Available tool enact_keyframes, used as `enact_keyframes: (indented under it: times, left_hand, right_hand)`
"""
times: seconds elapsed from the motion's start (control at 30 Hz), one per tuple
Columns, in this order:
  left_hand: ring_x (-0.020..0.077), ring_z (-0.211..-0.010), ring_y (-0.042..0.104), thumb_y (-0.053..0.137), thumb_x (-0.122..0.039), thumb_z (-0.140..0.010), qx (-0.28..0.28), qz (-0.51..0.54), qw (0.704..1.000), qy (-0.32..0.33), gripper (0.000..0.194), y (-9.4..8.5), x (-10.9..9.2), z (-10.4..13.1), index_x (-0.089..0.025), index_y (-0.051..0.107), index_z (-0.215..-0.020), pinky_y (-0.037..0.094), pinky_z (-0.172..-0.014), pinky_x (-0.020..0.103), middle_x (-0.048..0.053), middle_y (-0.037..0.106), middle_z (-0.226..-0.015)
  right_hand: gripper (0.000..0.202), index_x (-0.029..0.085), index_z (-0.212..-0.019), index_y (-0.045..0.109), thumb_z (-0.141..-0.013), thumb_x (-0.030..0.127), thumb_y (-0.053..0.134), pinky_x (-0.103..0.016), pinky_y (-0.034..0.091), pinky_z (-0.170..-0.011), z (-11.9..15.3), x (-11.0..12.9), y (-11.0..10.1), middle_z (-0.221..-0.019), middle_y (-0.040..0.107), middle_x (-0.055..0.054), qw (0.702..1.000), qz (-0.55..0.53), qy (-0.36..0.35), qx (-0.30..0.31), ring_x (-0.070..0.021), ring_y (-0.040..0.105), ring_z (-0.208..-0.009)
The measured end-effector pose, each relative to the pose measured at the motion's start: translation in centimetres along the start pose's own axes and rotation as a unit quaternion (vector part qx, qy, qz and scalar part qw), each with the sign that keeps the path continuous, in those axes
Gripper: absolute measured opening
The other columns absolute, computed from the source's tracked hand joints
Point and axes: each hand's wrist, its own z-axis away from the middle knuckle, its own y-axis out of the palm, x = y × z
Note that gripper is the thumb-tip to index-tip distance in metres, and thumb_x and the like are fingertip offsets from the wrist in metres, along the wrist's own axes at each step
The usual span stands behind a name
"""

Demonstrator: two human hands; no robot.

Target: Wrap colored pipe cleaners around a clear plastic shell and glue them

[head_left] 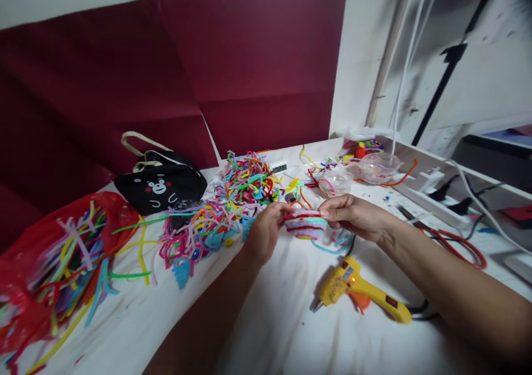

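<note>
Between my two hands, above the white table [274, 319], is a small bowl-shaped piece [306, 225] banded with pink, red, pale green and yellow pipe cleaners. My left hand [268, 228] grips its left edge, fingers closed. On the right edge, my right hand [349, 214] pinches it between thumb and fingers. A yellow hot glue gun [361, 292] lies on the table below my right hand, its metal nozzle pointing left and a small orange light showing. Behind the banded piece, light blue pipe cleaners [332, 247] lie on the table.
A big tangle of pipe cleaners [249, 181] fills the table's middle back. At left are a red plastic bag [120, 209] of pipe cleaners and a black drawstring bag [166, 184]. Clear plastic half-shells [378, 167], orange-handled scissors [461, 245] and a power strip [436, 203] sit at right.
</note>
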Motion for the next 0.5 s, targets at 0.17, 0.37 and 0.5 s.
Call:
enact_keyframes:
  times: [0.17, 0.37, 0.5]
  left_hand:
    - [0.0298, -0.104, 0.073, 0.080, -0.050, -0.086, -0.020, -0.102, 0.993, 0.061, 0.028, 0.3, -0.6, 0.3, -0.022, 0.080, -0.087, 0.056, -0.098, 0.041, 0.007, 0.080, -0.092]
    - [0.0229, -0.084, 0.066, 0.075, -0.047, -0.091, 0.079, -0.277, 0.955, 0.074, 0.025, 1.0, -1.6, 1.4, -0.022, 0.077, -0.084, 0.052, -0.084, 0.036, 0.002, 0.074, -0.081]
    - [0.0195, -0.073, 0.058, 0.075, -0.043, -0.087, 0.088, -0.302, 0.946, 0.071, 0.026, 1.2, -1.5, 1.5, -0.023, 0.070, -0.073, 0.047, -0.074, 0.034, -0.001, 0.066, -0.071]
  right_hand:
    - [0.053, 0.020, -0.061, 0.075, -0.046, 0.057, 0.110, -0.030, 0.027, -0.059, -0.3, -0.8, 0.0, -0.057, 0.054, 0.005, 0.999, 0.038, 0.016, -0.007, -0.0111, 0.037, -0.060]
    - [0.048, 0.019, -0.066, 0.086, -0.041, 0.050, 0.111, -0.032, 0.044, -0.067, 0.0, -1.3, 1.4, -0.069, 0.076, -0.003, 0.998, 0.059, -0.007, -0.036, -0.0171, 0.056, -0.070]
    - [0.047, 0.019, -0.065, 0.088, -0.040, 0.050, 0.112, -0.032, 0.048, -0.067, 0.2, -1.1, 2.1, -0.067, 0.077, -0.003, 0.998, 0.055, -0.016, -0.029, -0.0167, 0.058, -0.068]
